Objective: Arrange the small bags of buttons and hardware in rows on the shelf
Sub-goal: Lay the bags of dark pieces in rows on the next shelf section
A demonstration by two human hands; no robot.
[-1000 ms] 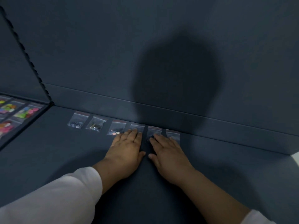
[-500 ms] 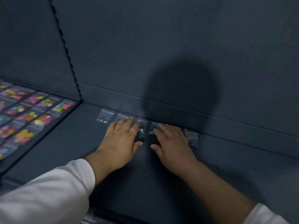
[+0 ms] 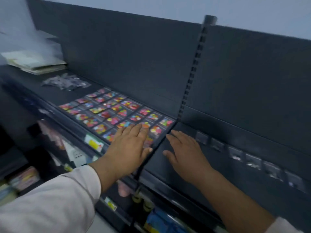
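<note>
Shelf (image 3: 168, 158): dark metal, two sections meeting at a seam below a slotted upright (image 3: 193, 71).
Button bags (image 3: 116, 113): clear packets of bright buttons laid in neat rows across the left section.
Papers (image 3: 35, 64): a pale stack at the far left end.
Loose packets (image 3: 65, 82): a heap of clear bags just beside the papers.
Hardware bags (image 3: 235, 153): one row of small clear packets along the back wall of the right section.
Left hand (image 3: 129, 148): flat, fingers spread, palm down over the nearest button bags, gripping nothing.
Right hand (image 3: 185, 152): flat and spread on bare shelf, just left of the hardware row, holding nothing.
</note>
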